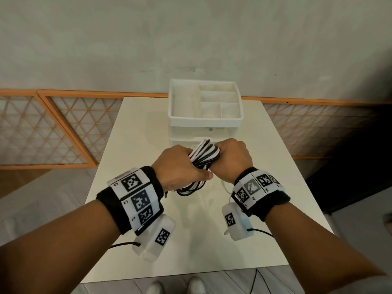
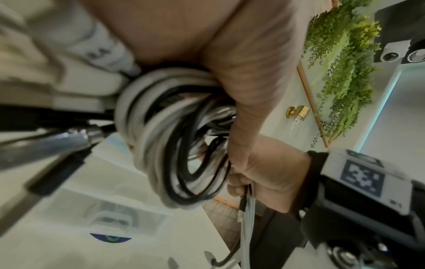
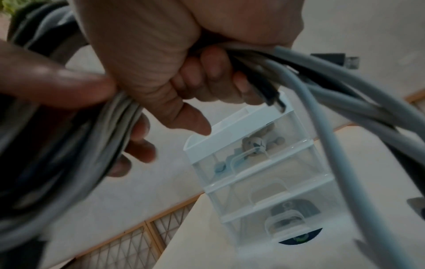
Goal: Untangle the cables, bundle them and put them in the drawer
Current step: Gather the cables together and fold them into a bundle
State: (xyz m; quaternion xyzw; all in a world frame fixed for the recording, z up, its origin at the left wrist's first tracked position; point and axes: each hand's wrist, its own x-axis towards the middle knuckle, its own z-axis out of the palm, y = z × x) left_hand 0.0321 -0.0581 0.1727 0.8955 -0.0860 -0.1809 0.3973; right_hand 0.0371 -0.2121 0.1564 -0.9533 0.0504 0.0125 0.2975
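Step in hand, by judgement: bundling. The black and white cables (image 1: 202,154) are gathered into one coiled bundle held above the white table (image 1: 265,166), just in front of the clear drawer unit (image 1: 205,124).

Left hand (image 1: 178,164): fingers curled round the near end of the coil, thumb laid along its side. Right hand (image 1: 233,158): closed round the far end; the right wrist view shows its fingers (image 3: 207,72) wrapped over several strands. Loose loops hang below the left hand toward the table. A black connector (image 3: 273,98) sticks out past the right hand's fingers; further tails trail off to the side.

No tie or wrap visible on the bundle. All drawers look shut in the right wrist view; the top drawer already holds some small items, too blurred to name. The divided tray (image 1: 212,96) on top of the unit holds nothing visible.

Next move likely calls for tucking in the hanging loops and tails, passing the bundle to one hand, and freeing the other to pull a drawer open.

Room: behind the drawer unit, a pale plaster wall over an orange-framed lattice panel (image 1: 53,128). Left wrist view shows a green plant wall (image 2: 340,72) and a gold spout (image 2: 299,112).
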